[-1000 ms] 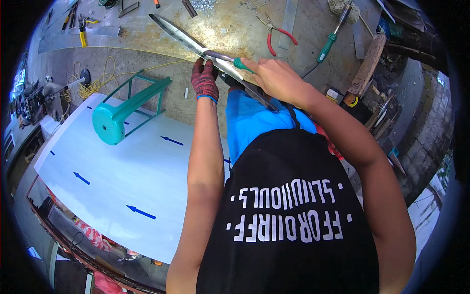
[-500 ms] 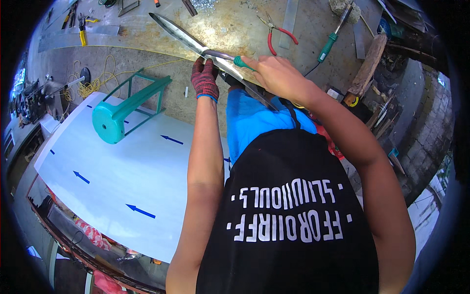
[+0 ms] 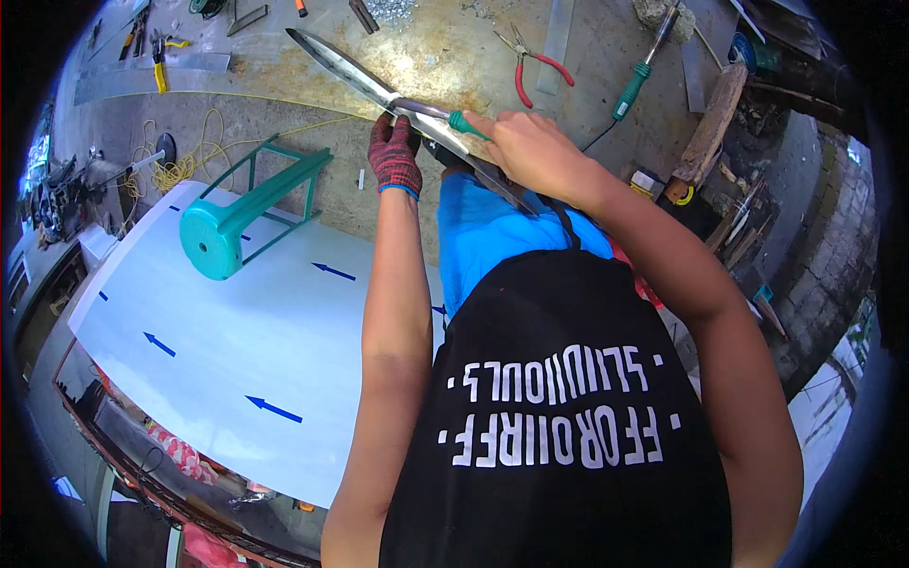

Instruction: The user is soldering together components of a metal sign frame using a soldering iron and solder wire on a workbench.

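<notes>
A long, narrow folded sheet-metal piece (image 3: 339,68) runs slantwise from the worktable to my lap, its pointed far end over the tabletop. My left hand (image 3: 393,156), in a red and dark knit glove, grips the near edge of this piece from below, its fingertips partly hidden. In my bare right hand (image 3: 535,151) is a soldering iron (image 3: 423,108) with a green handle and metal shaft. Its tip end meets the metal piece just above my left fingers. Beyond my right hand, red-handled pliers (image 3: 520,76) lie on the table.
A second green-handled soldering iron (image 3: 632,90) rests against a stone (image 3: 668,17). Yellow-handled pliers (image 3: 159,71) lie at the far left. A green stool (image 3: 213,237) stands on a white sheet with blue arrows (image 3: 189,398). A wood plank (image 3: 715,128) is on the right.
</notes>
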Demonstrator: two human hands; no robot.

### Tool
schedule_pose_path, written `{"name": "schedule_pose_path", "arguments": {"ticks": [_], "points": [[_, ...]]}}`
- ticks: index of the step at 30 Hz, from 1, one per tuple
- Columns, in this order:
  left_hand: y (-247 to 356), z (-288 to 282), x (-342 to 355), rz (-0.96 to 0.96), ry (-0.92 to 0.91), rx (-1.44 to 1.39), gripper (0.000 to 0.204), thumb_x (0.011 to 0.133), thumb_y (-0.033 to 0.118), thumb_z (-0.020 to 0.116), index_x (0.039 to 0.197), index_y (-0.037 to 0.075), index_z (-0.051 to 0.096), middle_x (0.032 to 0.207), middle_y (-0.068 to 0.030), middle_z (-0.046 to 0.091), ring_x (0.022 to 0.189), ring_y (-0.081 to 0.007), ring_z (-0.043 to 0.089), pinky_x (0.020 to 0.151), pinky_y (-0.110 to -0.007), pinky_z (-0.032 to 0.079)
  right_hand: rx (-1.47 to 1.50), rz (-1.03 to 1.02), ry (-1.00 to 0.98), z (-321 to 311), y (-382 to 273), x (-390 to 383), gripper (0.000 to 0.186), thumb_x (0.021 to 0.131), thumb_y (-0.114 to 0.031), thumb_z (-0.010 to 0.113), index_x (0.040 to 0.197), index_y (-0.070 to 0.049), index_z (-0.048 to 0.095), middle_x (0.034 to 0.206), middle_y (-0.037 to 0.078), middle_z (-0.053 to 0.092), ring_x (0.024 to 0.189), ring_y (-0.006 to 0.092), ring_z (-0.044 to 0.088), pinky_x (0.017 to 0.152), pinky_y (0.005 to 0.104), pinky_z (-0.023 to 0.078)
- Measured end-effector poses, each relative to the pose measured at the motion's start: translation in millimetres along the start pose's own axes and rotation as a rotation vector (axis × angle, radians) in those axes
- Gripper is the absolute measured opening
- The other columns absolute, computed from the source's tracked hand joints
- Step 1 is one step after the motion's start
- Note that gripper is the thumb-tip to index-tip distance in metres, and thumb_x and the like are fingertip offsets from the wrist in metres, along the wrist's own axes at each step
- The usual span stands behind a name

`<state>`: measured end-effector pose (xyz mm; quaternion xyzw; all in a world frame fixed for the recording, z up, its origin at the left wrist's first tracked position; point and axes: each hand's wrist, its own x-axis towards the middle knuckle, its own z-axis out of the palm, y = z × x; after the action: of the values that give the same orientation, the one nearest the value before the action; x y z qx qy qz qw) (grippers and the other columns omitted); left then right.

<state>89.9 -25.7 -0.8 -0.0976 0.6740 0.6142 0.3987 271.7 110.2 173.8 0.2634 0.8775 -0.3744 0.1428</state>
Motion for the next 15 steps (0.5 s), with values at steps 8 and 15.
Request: {"name": "schedule_pose_path", "arguments": {"ticks": [8,15], "points": [[-3,-2,3,0.006,-0.006,-0.011,0.048,0.092,0.006,0.066,0.137,0.007,0.048,0.106,-0.0123,0.066,0.085,-0.0226,0.066,0.076,-0.037,0.059,-0.119,-0.019,0.042,4,-4,-3,0.048,0.094,-0.016,0.054,0.141,-0.009,0.050,0.095,0.021,0.063,0.085,0.0400,0.064,0.078,0.0498,0.051],[0,2,-2,0.012,0.002,-0.042,0.045,0.092,0.008,0.067,0.135,0.006,0.053,0.105,-0.0087,0.062,0.086,-0.0189,0.064,0.071,-0.031,0.056,-0.075,-0.007,0.039,1,-5,-3,0.046,0.094,-0.016,0.055,0.140,-0.009,0.052,0.095,0.021,0.063,0.086,0.0405,0.064,0.079,0.0497,0.050]]}}
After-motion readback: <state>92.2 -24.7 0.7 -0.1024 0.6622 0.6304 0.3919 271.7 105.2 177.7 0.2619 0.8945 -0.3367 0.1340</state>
